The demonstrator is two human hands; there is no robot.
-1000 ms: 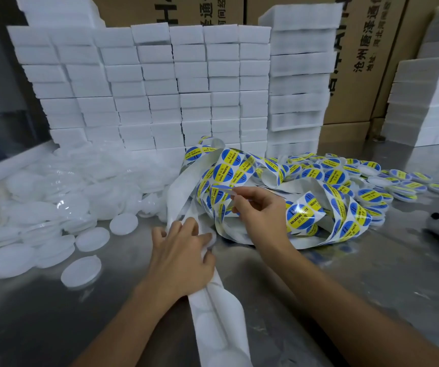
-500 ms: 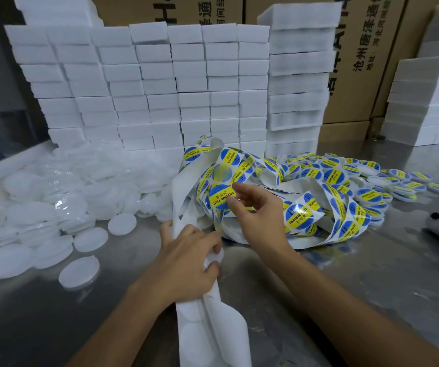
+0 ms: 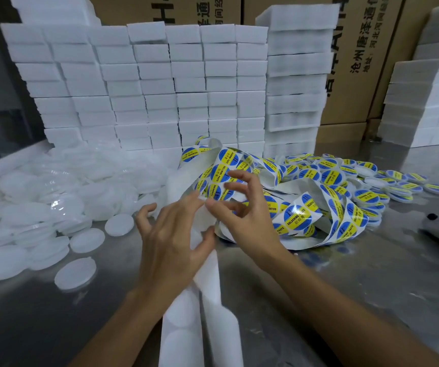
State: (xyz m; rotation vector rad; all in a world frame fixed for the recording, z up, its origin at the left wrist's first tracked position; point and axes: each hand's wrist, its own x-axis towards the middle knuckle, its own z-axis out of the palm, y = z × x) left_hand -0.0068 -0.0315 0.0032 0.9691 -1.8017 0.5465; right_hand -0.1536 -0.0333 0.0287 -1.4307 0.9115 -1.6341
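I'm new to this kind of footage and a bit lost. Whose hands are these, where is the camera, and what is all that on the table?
No machine here: a person works bare-handed, and the pictures come from one camera worn on their head, looking down. The left hand grips a white backing strip carrying round blue-and-yellow soldering paste labels. The right hand has its thumb at the strip; whether it pinches a label I cannot tell. On the steel table lie plain white round lids on the left and labelled lids on the right, with white foam blocks stacked behind.
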